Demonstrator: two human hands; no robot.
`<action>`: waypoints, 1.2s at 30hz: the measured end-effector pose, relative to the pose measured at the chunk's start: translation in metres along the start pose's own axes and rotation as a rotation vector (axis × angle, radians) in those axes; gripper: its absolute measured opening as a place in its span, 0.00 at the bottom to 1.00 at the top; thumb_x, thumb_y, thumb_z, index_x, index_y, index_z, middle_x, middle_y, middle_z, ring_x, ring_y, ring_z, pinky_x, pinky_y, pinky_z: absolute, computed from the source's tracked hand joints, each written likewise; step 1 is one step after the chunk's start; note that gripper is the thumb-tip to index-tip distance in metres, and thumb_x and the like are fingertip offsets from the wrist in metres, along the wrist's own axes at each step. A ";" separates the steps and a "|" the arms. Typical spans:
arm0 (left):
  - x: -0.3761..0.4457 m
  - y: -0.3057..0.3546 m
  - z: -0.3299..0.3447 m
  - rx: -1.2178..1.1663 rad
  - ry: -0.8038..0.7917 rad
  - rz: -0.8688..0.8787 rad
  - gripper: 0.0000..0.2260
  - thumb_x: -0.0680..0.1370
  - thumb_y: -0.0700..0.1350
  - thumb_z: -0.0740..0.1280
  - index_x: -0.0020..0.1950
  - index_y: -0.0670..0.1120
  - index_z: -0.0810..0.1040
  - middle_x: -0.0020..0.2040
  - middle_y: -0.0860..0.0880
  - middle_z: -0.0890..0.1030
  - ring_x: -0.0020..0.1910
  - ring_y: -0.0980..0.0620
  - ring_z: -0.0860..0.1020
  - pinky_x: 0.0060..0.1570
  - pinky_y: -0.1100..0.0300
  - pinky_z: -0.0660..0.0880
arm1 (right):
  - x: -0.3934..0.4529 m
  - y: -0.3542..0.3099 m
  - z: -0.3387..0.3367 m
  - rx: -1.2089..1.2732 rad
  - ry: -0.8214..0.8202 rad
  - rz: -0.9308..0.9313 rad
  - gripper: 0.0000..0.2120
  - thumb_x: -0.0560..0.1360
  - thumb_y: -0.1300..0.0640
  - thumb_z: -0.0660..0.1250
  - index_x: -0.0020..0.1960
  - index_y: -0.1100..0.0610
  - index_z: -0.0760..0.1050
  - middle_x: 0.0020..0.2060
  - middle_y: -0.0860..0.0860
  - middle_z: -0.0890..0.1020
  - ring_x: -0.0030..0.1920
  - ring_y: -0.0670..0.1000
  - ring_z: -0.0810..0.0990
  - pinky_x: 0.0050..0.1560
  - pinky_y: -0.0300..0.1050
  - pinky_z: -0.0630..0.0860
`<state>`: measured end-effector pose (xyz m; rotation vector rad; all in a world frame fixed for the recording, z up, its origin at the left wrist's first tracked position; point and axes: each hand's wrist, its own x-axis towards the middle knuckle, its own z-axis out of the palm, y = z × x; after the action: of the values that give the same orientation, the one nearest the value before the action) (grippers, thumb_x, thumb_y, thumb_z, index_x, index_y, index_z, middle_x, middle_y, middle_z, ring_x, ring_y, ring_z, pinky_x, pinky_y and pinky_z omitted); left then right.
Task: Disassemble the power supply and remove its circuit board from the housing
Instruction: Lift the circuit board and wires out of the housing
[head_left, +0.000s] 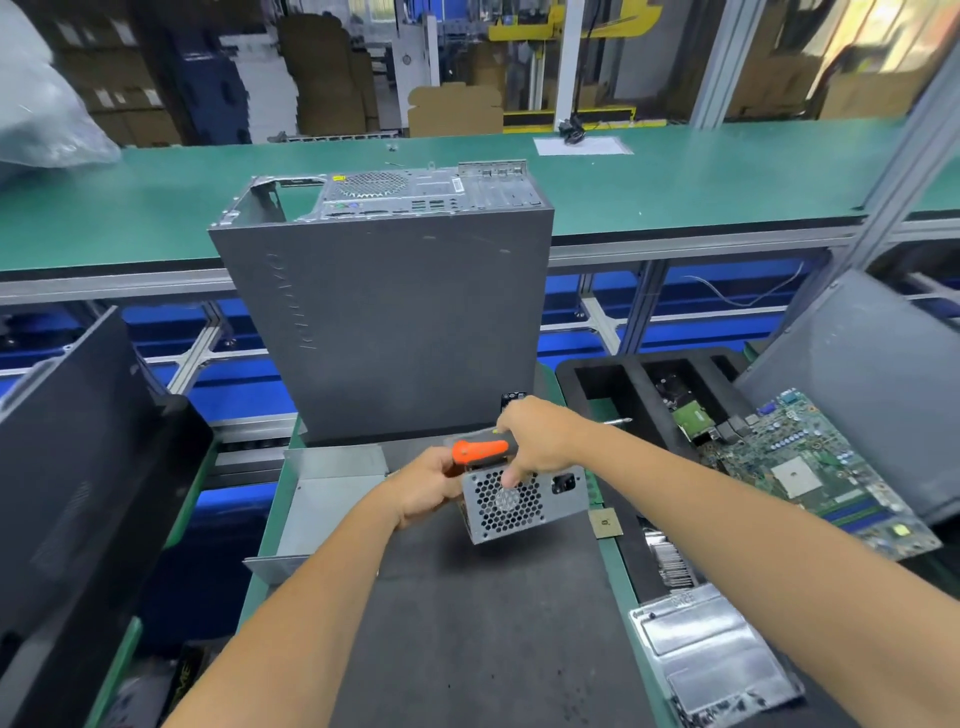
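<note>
The power supply (524, 501) is a grey metal box with a honeycomb fan grille and a black socket facing me, tilted on the dark mat (483, 623). My left hand (423, 488) grips its left side. My right hand (537, 439) rests on its top edge and holds a screwdriver with an orange and black handle (480, 451), which lies across the top of the box; one finger reaches down over the grille. The screwdriver's tip is hidden behind my hand.
A grey computer case (389, 312) stands upright just behind the mat. A bent metal cover (327, 504) lies to the left. On the right are a black tray (623, 384), a green motherboard (810, 467), a small chip (605, 522) and a silver panel (706, 649).
</note>
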<state>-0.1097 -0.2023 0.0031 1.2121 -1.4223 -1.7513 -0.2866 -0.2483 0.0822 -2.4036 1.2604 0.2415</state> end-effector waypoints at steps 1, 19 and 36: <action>-0.001 -0.002 0.000 0.061 -0.032 -0.005 0.25 0.74 0.27 0.64 0.66 0.48 0.74 0.59 0.53 0.81 0.59 0.57 0.78 0.54 0.66 0.74 | 0.000 0.000 0.005 -0.023 -0.046 -0.007 0.32 0.65 0.45 0.79 0.58 0.65 0.76 0.52 0.57 0.82 0.51 0.59 0.80 0.44 0.45 0.74; -0.011 -0.018 0.006 0.762 -0.248 -0.078 0.14 0.69 0.25 0.61 0.52 0.35 0.76 0.45 0.47 0.73 0.43 0.55 0.69 0.41 0.71 0.66 | 0.015 0.050 0.038 0.560 0.337 0.455 0.25 0.77 0.40 0.62 0.30 0.56 0.62 0.26 0.50 0.70 0.28 0.50 0.69 0.30 0.45 0.63; 0.007 -0.003 0.027 0.996 -0.118 -0.096 0.08 0.71 0.41 0.71 0.34 0.50 0.75 0.30 0.60 0.74 0.30 0.63 0.70 0.34 0.65 0.67 | 0.018 0.082 0.077 1.064 0.164 0.698 0.15 0.80 0.46 0.60 0.56 0.58 0.69 0.32 0.54 0.75 0.28 0.51 0.73 0.30 0.40 0.65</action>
<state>-0.1367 -0.1956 -0.0015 1.6656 -2.4725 -1.1453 -0.3403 -0.2691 -0.0161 -1.0688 1.6759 -0.3674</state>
